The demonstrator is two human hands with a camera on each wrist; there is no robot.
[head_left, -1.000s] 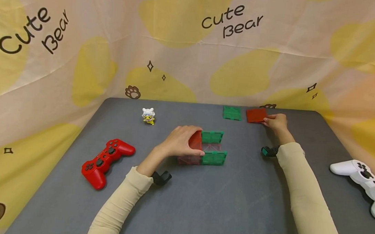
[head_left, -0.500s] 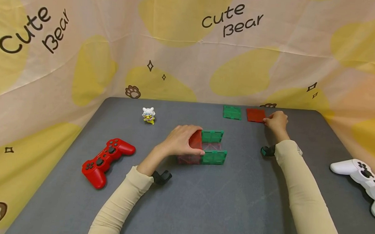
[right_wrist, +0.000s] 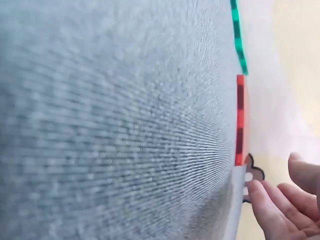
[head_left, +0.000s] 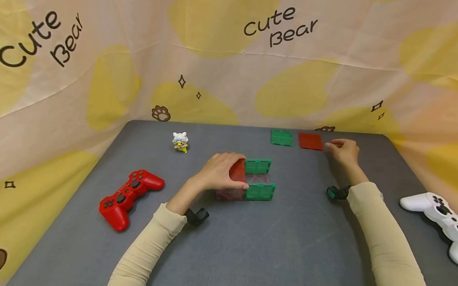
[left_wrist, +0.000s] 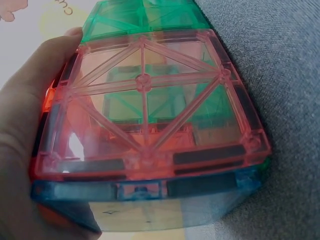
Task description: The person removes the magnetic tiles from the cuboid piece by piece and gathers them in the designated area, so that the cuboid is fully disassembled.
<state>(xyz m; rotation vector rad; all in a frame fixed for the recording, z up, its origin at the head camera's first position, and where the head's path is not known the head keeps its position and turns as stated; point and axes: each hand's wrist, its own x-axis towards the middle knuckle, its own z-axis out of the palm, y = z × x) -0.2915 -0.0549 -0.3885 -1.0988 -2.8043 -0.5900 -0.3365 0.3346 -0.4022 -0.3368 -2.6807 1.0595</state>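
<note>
A cloth backdrop printed "Cute Bear" hangs behind and beside the dark table. A red game controller lies aslant at the table's left and a white game controller at its right, cut off by the frame edge; both sit well apart from the work, perhaps simply to leave the middle free.

Mid-table stands the magnetic-tile structure, see-through red on the left and green on the right, with its green panels upright. The left wrist view shows a blue tile at one end and dark strips along the edges, probably the magnets joining it; such joins would likely shift if knocked.

That may be why the left hand spans the red part from above, its thumb on the near side and its fingers over the far side, grasping it and bracing it against the table. The right hand grips nothing: its fingers are relaxed, just beside the loose red tile and apart from it. This tile and a green tile lie flat near the back edge, apparently spares kept within reach. Smallest is a white-and-yellow figurine, standing at the back left.
</note>
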